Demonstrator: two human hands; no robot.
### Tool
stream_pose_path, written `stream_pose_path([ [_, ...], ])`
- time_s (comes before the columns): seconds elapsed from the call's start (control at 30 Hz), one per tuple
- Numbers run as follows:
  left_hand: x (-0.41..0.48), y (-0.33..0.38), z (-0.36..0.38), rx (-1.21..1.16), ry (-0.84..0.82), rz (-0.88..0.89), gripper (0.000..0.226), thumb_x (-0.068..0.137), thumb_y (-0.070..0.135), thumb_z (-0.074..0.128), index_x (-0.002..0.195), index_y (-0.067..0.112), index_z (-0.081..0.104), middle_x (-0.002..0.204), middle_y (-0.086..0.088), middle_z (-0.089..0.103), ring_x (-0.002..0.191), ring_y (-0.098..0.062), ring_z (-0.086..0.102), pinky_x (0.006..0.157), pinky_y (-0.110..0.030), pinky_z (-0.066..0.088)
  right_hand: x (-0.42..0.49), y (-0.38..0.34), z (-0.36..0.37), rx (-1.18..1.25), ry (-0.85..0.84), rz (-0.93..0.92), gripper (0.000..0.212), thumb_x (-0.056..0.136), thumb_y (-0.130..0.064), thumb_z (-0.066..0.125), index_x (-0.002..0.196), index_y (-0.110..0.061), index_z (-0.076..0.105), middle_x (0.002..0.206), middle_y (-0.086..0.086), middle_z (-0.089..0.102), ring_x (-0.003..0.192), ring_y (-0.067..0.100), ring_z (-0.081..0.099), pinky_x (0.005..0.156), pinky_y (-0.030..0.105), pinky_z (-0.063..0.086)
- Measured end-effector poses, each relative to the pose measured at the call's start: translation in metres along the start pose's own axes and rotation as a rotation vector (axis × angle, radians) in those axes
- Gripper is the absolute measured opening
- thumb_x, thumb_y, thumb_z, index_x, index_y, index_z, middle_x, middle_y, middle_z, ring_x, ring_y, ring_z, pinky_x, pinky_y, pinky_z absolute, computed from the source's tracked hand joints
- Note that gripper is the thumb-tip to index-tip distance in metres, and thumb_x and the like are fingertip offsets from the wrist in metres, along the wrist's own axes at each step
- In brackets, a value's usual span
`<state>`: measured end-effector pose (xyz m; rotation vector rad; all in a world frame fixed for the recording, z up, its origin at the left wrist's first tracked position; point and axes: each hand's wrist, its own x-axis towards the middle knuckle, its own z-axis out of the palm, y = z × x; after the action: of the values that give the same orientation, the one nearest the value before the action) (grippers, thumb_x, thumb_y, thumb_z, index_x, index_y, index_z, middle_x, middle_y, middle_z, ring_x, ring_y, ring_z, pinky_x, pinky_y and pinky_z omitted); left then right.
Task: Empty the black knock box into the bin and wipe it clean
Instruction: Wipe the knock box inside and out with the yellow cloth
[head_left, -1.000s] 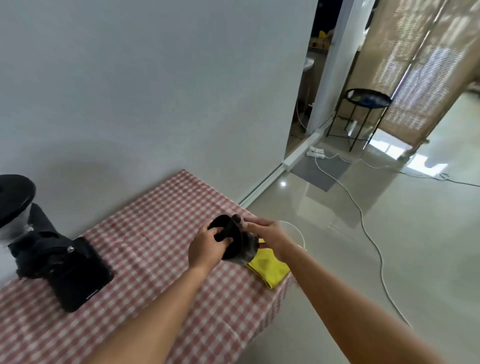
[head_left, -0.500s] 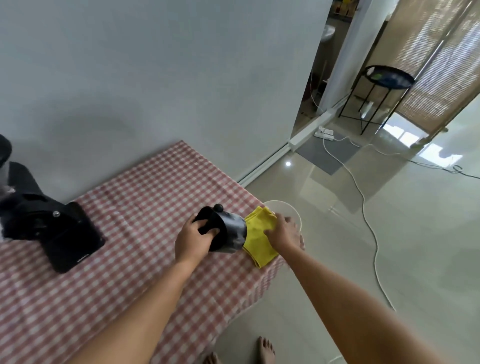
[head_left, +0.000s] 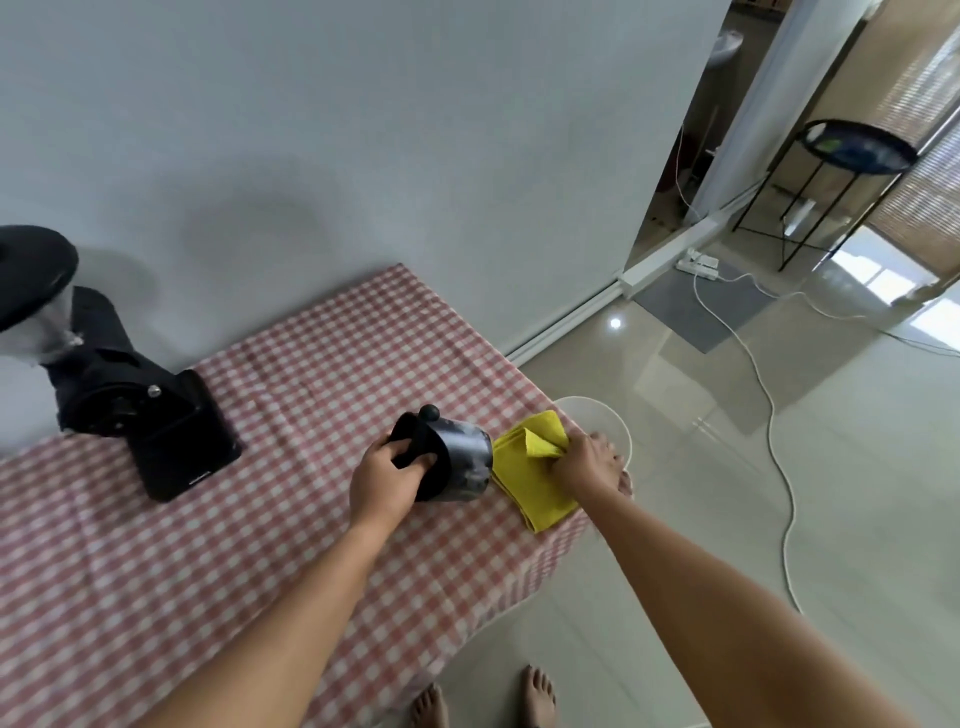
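1. While my left hand (head_left: 382, 480) wraps round the knock box (head_left: 451, 462), fingers hooked over its dark rim, that grip is clamped firmly on it.
2. I see the knock box tipped on its side over the table (head_left: 156, 571), its open mouth facing my left hand and its shiny grey body pointing toward the yellow cloth (head_left: 530, 483).
3. A small round knob shows at the top edge of the knock box.
4. My right hand (head_left: 589, 467) is down on the yellow cloth just to the right of the knock box, fingers pinching a raised fold of it.
5. I have the cloth lying folded at the table corner, its near end reaching the edge, close beside the knock box base; I cannot tell whether they touch.
6. Beyond the cloth, on the far side from the knock box, a white round rim (head_left: 597, 415) shows below the table edge, partly hidden by my right hand.
7. Well to the left of the knock box, a black grinder (head_left: 135, 415) stands on the checked tablecloth near the wall.
8. My bare feet (head_left: 537, 696) show on the floor, beneath the table edge.
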<state>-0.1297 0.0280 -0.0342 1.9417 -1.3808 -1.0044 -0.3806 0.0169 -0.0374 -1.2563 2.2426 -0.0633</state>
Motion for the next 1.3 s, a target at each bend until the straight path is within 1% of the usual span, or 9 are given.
stream_pose_path([
  [0.17,0.003,0.013,-0.003,-0.056,0.007,-0.011,0.034,0.087,0.035,0.072,0.118,0.020,0.073,0.116,0.007,0.069,0.099,-0.017,0.066,0.083,-0.032,0.056,-0.014,-0.010,-0.017,0.233,-0.021,-0.158,0.045,0.089,-0.025,0.051,0.134,-0.025,0.049,0.115,0.009,0.066,0.103,0.031,0.062,0.074,0.036,0.040],
  [0.3,0.010,0.029,-0.006,-0.078,0.026,-0.008,0.033,0.085,0.037,0.073,0.115,0.022,0.074,0.110,0.005,0.072,0.098,-0.018,0.069,0.082,-0.035,0.058,-0.016,-0.032,-0.035,0.513,-0.051,-0.166,0.021,0.084,-0.011,0.055,0.103,-0.013,0.062,0.091,0.006,0.066,0.094,0.028,0.065,0.080,0.041,0.053],
  [0.67,0.016,0.072,-0.008,-0.246,0.048,0.052,0.031,0.087,0.030,0.074,0.115,0.016,0.073,0.103,-0.002,0.072,0.098,-0.023,0.069,0.088,-0.045,0.058,-0.054,-0.063,-0.059,1.059,-0.164,-0.414,0.028,0.102,-0.014,0.047,0.126,-0.004,0.060,0.101,0.004,0.068,0.094,0.019,0.063,0.069,0.009,0.051],
  [0.73,0.016,0.078,-0.010,-0.261,0.059,0.054,0.032,0.087,0.029,0.074,0.115,0.015,0.073,0.102,-0.001,0.072,0.096,-0.023,0.069,0.088,-0.044,0.058,-0.068,-0.060,-0.054,1.058,-0.160,-0.468,0.037,0.103,-0.029,0.046,0.120,0.000,0.060,0.099,0.011,0.065,0.087,0.025,0.062,0.063,0.006,0.046],
  [0.83,0.017,0.083,-0.013,-0.255,0.080,0.048,0.033,0.085,0.030,0.075,0.115,0.016,0.074,0.104,-0.004,0.076,0.096,-0.022,0.070,0.088,-0.042,0.057,-0.069,-0.052,-0.030,0.920,-0.070,-0.631,0.057,0.090,-0.063,0.045,0.134,-0.027,0.055,0.132,0.002,0.059,0.122,0.019,0.054,0.103,0.029,0.044],
  [0.9,0.018,0.085,-0.014,-0.204,0.072,0.076,0.034,0.085,0.032,0.074,0.117,0.019,0.074,0.109,-0.003,0.076,0.098,-0.022,0.070,0.089,-0.042,0.056,-0.065,-0.051,-0.022,0.757,0.008,-0.722,0.054,0.094,-0.062,0.036,0.146,-0.049,0.031,0.158,-0.013,0.030,0.145,0.010,0.028,0.117,0.033,0.026],
  [0.97,0.018,0.087,-0.016,-0.130,0.055,0.135,0.034,0.085,0.034,0.074,0.117,0.022,0.074,0.114,-0.001,0.075,0.101,-0.022,0.069,0.089,-0.041,0.055,-0.062,-0.055,-0.028,0.749,0.045,-0.744,0.045,0.101,-0.048,0.037,0.142,-0.061,0.024,0.158,-0.026,0.019,0.147,0.004,0.018,0.119,0.031,0.020],
  [1.1,0.015,0.089,-0.018,-0.070,0.030,0.188,0.038,0.082,0.040,0.074,0.117,0.025,0.074,0.125,0.001,0.070,0.107,-0.021,0.068,0.092,-0.043,0.055,-0.049,-0.064,-0.044,0.838,-0.035,-0.685,0.045,0.095,-0.060,0.039,0.139,-0.053,0.041,0.150,-0.019,0.042,0.139,0.007,0.038,0.117,0.043,0.032],
  [1.3,0.015,0.093,-0.030,-0.103,0.061,0.152,0.035,0.085,0.030,0.075,0.118,0.018,0.074,0.113,-0.002,0.075,0.098,-0.021,0.070,0.085,-0.037,0.055,-0.056,-0.054,-0.033,0.295,0.227,-1.012,0.064,0.097,-0.061,0.021,0.152,-0.030,0.014,0.160,-0.016,0.010,0.151,0.009,-0.002,0.123,0.029,0.004],
])
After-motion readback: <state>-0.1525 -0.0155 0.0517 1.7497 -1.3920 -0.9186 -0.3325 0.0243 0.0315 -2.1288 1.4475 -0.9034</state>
